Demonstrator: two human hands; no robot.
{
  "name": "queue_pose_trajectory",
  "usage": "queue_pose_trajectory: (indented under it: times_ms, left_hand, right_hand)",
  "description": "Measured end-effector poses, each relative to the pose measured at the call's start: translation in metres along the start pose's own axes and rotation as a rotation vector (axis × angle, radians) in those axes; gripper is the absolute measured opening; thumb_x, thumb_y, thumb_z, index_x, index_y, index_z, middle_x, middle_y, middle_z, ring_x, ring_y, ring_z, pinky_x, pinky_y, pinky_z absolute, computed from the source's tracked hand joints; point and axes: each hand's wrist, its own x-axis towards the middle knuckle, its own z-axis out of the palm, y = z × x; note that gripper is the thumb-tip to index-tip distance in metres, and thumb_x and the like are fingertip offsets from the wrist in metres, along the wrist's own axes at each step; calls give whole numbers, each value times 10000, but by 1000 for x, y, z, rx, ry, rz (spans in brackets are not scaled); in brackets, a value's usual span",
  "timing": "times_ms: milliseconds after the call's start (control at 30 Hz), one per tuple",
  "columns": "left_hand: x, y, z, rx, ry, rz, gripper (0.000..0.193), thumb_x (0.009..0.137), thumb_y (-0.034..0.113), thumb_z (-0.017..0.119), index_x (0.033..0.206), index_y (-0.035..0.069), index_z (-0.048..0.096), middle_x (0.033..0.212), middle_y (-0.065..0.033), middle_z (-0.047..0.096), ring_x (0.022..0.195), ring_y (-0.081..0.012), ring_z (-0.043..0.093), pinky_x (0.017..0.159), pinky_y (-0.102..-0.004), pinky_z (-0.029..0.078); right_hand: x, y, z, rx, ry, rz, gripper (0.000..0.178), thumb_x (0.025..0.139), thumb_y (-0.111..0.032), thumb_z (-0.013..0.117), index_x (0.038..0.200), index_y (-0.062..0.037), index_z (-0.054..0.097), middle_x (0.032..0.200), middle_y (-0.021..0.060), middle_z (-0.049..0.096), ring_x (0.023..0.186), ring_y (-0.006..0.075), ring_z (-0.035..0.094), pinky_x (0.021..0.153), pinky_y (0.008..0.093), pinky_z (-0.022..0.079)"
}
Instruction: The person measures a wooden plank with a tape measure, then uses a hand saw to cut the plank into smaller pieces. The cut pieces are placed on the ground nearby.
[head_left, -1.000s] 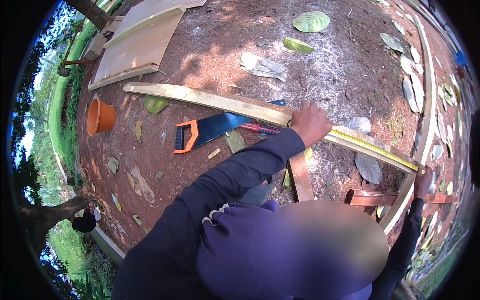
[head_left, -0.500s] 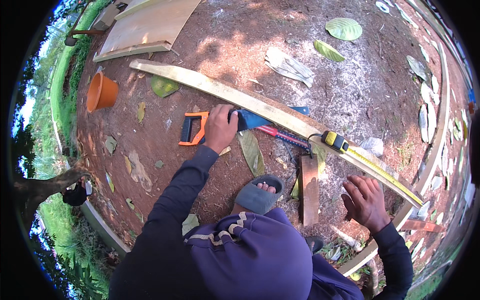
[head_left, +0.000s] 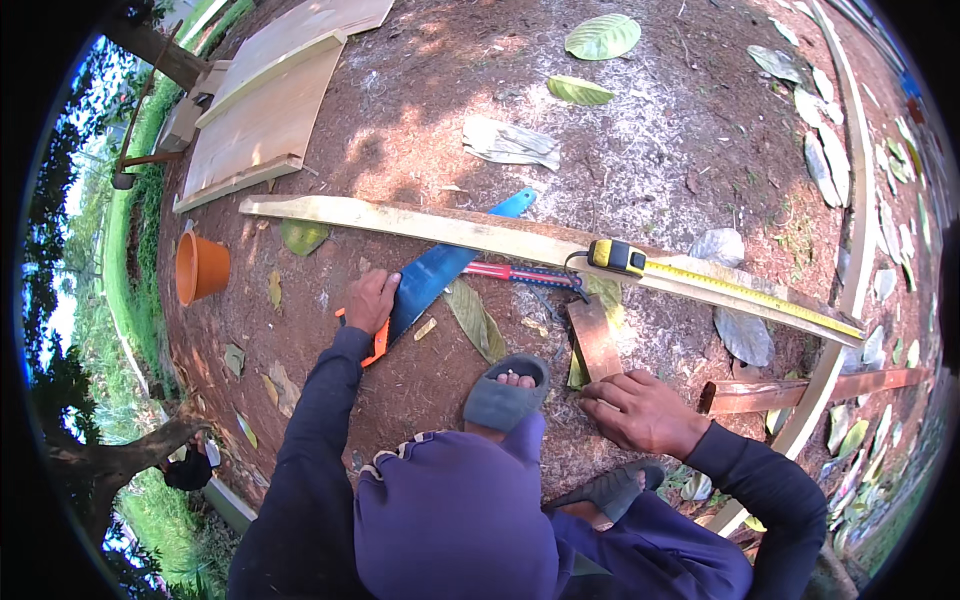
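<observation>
An outdoor yard doing duty as a woodworking spot: bare reddish soil (head_left: 310,310) scattered with large leaves (head_left: 603,37). A long beam (head_left: 420,222) carries a tape measure (head_left: 618,258), with a saw (head_left: 432,285) crossing beneath. Left of the beam are a pot (head_left: 203,268), grass (head_left: 120,225) and a tree (head_left: 115,455); beyond its left end, a wooden panel (head_left: 250,125).

The head camera, a wide fisheye unit worn on the person's head, faces steeply downward onto the ground (head_left: 420,110). The left hand (head_left: 371,302) and right hand (head_left: 645,412) lie at close range within the circular field. The left margin extends to grass (head_left: 150,510) farther off; straight edges bow toward the rim.
</observation>
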Motion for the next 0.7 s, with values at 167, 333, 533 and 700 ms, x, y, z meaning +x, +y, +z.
queue_pose_trajectory:
  times_ms: [167, 333, 533, 700]
  left_hand:
    - [-38, -4, -68, 18, -240, -114, 514, 987, 426, 610, 766, -39, 608, 671, -229, 587, 613, -380, 566, 619, -490, 426]
    - [-97, -30, -150, -102, -282, -295, 603, 932, 446, 703, 572, 12, 491, 527, -10, 398, 576, -94, 339, 527, -364, 274]
    - [-125, 23, -151, -587, 69, -378, 556, 1064, 494, 529, 743, 45, 596, 690, 68, 500, 644, -47, 419, 561, -293, 279]
    - [-15, 191, -94, -904, 137, -200, 492, 1101, 455, 474, 937, 26, 650, 803, 39, 589, 726, -44, 505, 663, -241, 412]
  right_hand:
    - [-30, -6, 7, 100, 78, 97, 338, 896, -218, 658, 1203, -77, 641, 1219, 68, 651, 1123, 239, 632, 944, 396, 501]
    - [-38, -19, 20, 159, 302, 133, 327, 872, -205, 707, 1163, -68, 649, 1188, 70, 652, 1089, 233, 638, 925, 375, 502]
    - [3, -42, 52, 220, 595, 28, 329, 889, -194, 675, 1190, -65, 642, 1212, 83, 647, 1144, 242, 625, 951, 366, 491]
    - [25, -51, 34, 12, 727, -170, 413, 891, -177, 586, 1287, -63, 610, 1299, 104, 627, 1237, 263, 596, 1015, 412, 483]
